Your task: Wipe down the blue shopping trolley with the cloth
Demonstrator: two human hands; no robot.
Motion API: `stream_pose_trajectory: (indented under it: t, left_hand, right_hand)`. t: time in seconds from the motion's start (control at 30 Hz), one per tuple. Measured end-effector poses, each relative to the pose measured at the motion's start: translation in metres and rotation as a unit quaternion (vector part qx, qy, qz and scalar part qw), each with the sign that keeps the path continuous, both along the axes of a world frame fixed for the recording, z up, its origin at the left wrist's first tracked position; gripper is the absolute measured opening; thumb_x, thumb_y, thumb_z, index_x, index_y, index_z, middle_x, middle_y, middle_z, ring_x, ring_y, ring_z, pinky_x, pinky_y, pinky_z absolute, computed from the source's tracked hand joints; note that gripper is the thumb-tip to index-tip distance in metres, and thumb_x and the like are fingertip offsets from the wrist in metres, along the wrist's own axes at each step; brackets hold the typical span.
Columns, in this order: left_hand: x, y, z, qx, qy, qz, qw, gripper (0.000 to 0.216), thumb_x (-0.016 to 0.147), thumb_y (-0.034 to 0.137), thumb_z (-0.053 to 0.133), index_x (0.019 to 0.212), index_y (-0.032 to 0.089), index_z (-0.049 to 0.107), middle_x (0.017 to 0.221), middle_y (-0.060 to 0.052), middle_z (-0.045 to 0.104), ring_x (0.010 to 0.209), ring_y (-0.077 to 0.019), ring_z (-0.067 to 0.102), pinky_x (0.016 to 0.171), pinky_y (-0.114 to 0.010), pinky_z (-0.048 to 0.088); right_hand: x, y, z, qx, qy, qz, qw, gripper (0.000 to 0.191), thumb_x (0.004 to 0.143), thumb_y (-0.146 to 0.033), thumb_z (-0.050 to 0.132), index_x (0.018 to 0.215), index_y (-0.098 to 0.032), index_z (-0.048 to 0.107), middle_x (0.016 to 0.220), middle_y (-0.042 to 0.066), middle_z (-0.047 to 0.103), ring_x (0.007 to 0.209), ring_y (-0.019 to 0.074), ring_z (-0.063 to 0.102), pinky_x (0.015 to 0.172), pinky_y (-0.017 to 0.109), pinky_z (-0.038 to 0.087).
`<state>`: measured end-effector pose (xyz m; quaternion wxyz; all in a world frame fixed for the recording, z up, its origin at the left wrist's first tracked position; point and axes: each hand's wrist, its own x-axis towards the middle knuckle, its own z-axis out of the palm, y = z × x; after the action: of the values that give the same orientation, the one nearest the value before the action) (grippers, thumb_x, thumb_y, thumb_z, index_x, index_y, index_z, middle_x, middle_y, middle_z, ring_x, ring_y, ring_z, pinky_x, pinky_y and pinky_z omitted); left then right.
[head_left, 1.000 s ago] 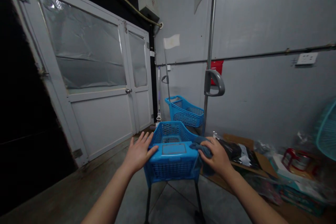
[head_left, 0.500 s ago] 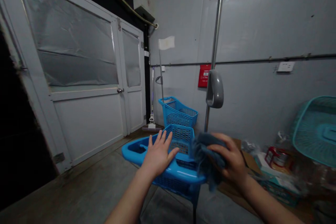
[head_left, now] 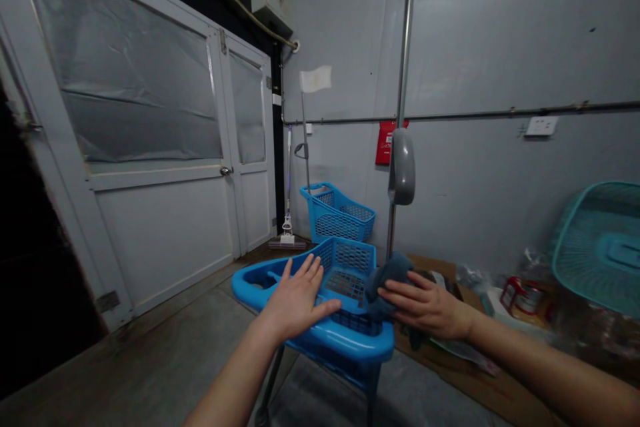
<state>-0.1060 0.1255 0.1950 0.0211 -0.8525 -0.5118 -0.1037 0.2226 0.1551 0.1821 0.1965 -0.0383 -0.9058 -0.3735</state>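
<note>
A blue plastic shopping cart (head_left: 345,341) stands in front of me, with a mesh basket and a metal pole (head_left: 406,47) rising from its right side. The pole carries a grey loop handle (head_left: 402,167). My left hand (head_left: 295,300) lies on the cart's near rim, fingers spread, holding nothing. In my right hand (head_left: 425,303) is a dark blue cloth (head_left: 387,283), pressed against the basket's right edge near the foot of the pole. The fingers lie over the cloth, and the hand covers part of it.
Behind stands a second blue cart (head_left: 340,217) with a white flag (head_left: 316,79). A mop (head_left: 288,230) leans beside it, near white double doors (head_left: 165,233). At right are cardboard (head_left: 450,373), a red can (head_left: 520,297) and a teal basket (head_left: 600,247).
My right hand has moved the cloth from above the near right corner to the basket's right edge, farther from me. My left hand stays on the rim. The cart and pole have shifted slightly.
</note>
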Motion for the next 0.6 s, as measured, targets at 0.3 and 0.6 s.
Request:
stream_pose_trajectory:
  t: [0.3, 0.6]
  left_hand:
    - [0.004, 0.000, -0.004, 0.004, 0.005, -0.001, 1.000, 0.083, 0.085, 0.077, 0.025, 0.148, 0.023, 0.027, 0.157, -0.009, 0.019, 0.145, -0.0294, 0.012, 0.114, -0.062, 0.012]
    - [0.005, 0.004, -0.004, 0.022, 0.005, 0.014, 1.000, 0.083, 0.086, 0.075, 0.024, 0.150, 0.023, 0.019, 0.157, -0.008, 0.018, 0.146, -0.0274, 0.012, 0.115, -0.060, 0.012]
  right_hand:
    - [-0.026, 0.029, 0.086, 0.065, 0.156, -0.047, 0.984, 0.027, 0.091, -0.019, 0.056, 0.116, -0.028, 0.061, 0.139, 0.003, 0.054, 0.138, 0.0247, 0.035, 0.115, 0.057, 0.021]
    - [-0.029, 0.013, -0.023, -0.292, 0.203, -0.079, 0.931, 0.025, 0.096, -0.035, 0.046, 0.105, -0.023, 0.066, 0.099, 0.008, 0.070, 0.095, 0.0211, 0.065, 0.085, 0.036, 0.052]
